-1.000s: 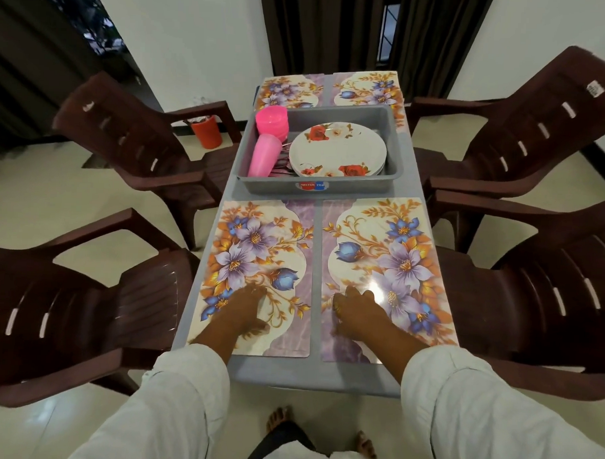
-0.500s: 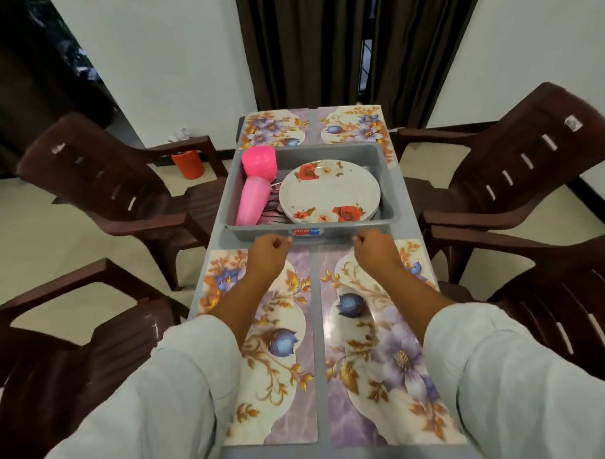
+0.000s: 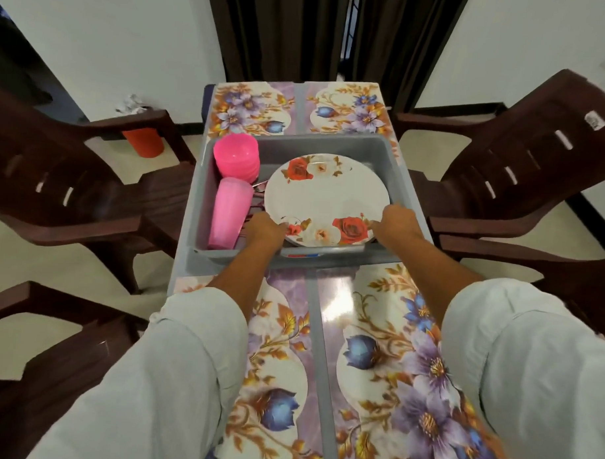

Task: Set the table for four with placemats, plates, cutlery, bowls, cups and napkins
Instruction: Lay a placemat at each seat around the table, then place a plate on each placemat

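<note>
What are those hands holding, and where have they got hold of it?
The flowered plate in the grey tub: the left hand grips its near-left rim, the right hand its near-right rim.

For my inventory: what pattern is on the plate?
The plate shows red and white roses; head view.

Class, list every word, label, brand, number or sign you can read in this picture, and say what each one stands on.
Red and blue label on the near wall of the grey tub: too blurred to read.
White sticker on the back of the far right chair: too small and blurred to read.
On the plate: flowers only, no writing.
Nothing legible anywhere.
</note>
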